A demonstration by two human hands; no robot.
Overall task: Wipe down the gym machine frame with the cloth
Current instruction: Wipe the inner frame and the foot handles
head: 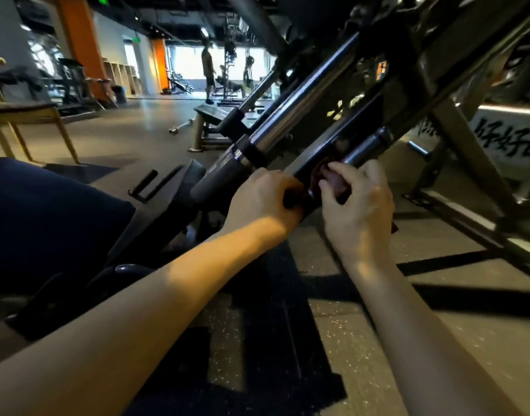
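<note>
The gym machine frame (432,85) slants from lower left to upper right, dark metal with a shiny chrome guide rod (302,106) running along it. My left hand (260,202) grips a short black handle at the frame's lower end. Just to its right, my right hand (357,205) holds a dark reddish cloth (333,181) bunched against the black frame bar below a short chrome peg (366,148). Most of the cloth is hidden under my fingers.
A black seat pad (47,223) lies at the left. A wooden chair (23,115) stands at far left and a low bench (209,115) beyond the frame. A person (208,73) stands far back. The frame's angled legs (474,163) cross the speckled floor on the right.
</note>
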